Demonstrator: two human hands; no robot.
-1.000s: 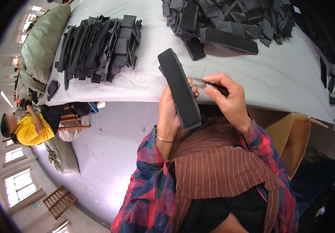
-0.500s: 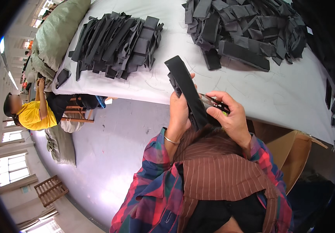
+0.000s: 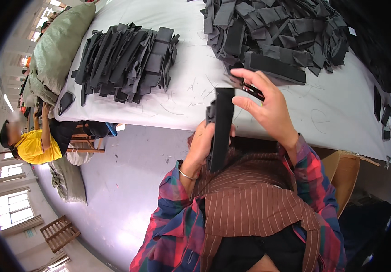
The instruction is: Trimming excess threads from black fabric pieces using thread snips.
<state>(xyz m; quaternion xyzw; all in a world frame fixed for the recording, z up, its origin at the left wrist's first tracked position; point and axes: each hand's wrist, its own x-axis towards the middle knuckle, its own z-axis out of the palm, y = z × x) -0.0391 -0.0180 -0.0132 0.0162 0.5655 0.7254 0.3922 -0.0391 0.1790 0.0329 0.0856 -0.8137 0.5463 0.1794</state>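
My left hand [image 3: 199, 146] is closed around a black fabric strip [image 3: 223, 122], with smaller folded layers showing along its left side. The strip stands nearly upright in front of my apron, by the table's near edge. In my right hand [image 3: 271, 108] is a pair of black thread snips [image 3: 251, 89], gripped between thumb and fingers. Their tips point up and left, just above the strip's top end and apart from it. Farther off on the white-covered table [image 3: 191, 97] lie a row of overlapping black strips [image 3: 123, 63] and, right of it, a large loose heap of similar pieces [image 3: 286, 34].
A stuffed pale green sack [image 3: 64, 50] leans along the table's left side, near a dark flat object [image 3: 66, 103]. Beyond the left edge stands a person in yellow [image 3: 39, 146] beside a wooden stool [image 3: 86, 144]. An open cardboard box [image 3: 340, 174] sits under the table at right.
My right hand has moved up and away from the strip with the snips. My left hand has lowered the strip and turned it more upright. The whole view has shifted slightly.
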